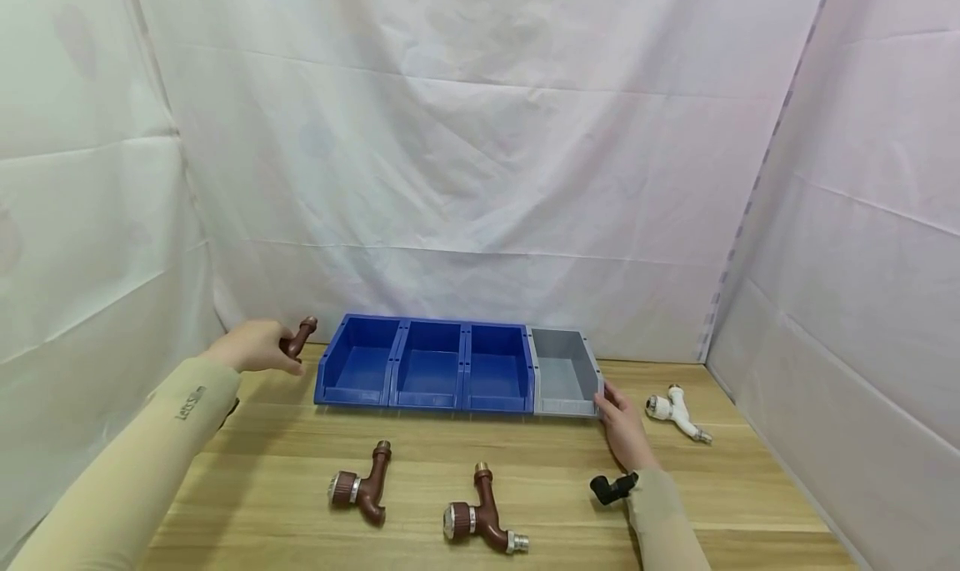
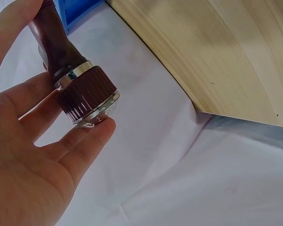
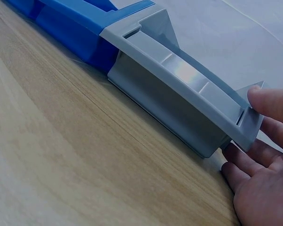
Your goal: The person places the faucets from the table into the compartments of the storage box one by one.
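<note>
At the back left, my left hand (image 1: 258,346) holds a brown faucet (image 1: 302,336) off to the side of the bins. The left wrist view shows the thumb on the faucet's body, with fingers behind and under its ribbed knob (image 2: 87,94) with a silvery cap. My right hand (image 1: 624,428) grips the front right corner of a grey bin (image 1: 566,406). Its thumb (image 3: 271,102) lies on the bin's edge, while the other fingers reach beneath the rim. The grey bin stands at the right end of a row of blue bins (image 1: 427,398).
Two more brown faucets, one left (image 1: 371,488) and one nearer the middle (image 1: 487,517), lie on the wooden table (image 1: 570,525) in front of the bins. A white faucet (image 1: 678,413) lies right of my right hand. White cloth (image 1: 480,162) hangs behind and on both sides.
</note>
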`<state>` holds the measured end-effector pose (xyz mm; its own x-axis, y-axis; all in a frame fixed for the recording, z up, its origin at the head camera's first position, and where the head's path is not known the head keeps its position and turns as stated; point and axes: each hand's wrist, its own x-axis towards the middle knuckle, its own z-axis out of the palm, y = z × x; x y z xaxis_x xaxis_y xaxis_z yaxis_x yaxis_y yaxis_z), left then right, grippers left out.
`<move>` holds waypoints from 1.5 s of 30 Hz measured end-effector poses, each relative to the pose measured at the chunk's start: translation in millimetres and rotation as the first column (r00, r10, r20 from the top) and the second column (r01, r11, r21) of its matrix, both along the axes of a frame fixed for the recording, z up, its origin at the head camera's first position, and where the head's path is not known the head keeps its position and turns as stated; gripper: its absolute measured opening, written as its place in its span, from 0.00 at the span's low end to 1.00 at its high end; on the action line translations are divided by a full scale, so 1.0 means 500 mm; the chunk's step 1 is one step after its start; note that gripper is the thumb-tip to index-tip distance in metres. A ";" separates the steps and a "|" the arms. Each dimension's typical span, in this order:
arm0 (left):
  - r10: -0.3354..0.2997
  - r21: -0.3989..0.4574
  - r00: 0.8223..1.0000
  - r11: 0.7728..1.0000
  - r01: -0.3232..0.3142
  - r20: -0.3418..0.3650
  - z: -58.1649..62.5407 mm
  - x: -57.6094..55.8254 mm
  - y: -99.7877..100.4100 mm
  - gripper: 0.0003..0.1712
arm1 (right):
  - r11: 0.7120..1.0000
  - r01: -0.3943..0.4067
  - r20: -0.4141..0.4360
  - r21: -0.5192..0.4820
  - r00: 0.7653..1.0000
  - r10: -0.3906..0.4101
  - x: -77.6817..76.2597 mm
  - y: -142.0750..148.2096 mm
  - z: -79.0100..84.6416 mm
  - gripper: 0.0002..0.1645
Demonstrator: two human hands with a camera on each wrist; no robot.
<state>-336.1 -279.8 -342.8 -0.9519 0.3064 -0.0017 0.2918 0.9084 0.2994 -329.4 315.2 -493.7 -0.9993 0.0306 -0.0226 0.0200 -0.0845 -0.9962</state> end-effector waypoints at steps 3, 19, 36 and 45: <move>0.002 0.005 1.000 1.000 -0.002 0.000 0.001 -0.001 0.003 0.20 | 1.000 0.002 0.001 -0.001 1.000 -0.002 -0.003 0.000 0.001 0.37; -0.019 -0.020 1.000 1.000 0.018 -0.017 0.010 -0.014 0.030 0.18 | 1.000 0.003 -0.011 0.000 1.000 -0.003 -0.001 0.002 -0.002 0.37; -0.015 -0.034 1.000 0.999 0.015 0.001 0.016 -0.033 0.056 0.19 | 1.000 0.008 -0.005 0.028 1.000 -0.008 -0.005 0.002 -0.006 0.39; -0.012 -0.027 1.000 1.000 0.012 0.006 0.015 -0.037 0.074 0.21 | 1.000 0.008 -0.001 0.014 1.000 -0.008 -0.002 -0.001 -0.006 0.37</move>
<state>-354.7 -242.7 -335.1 -0.9481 0.3176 -0.0160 0.3011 0.9128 0.2761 -330.4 314.8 -496.7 -0.9990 0.0384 -0.0211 0.0183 -0.0708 -0.9973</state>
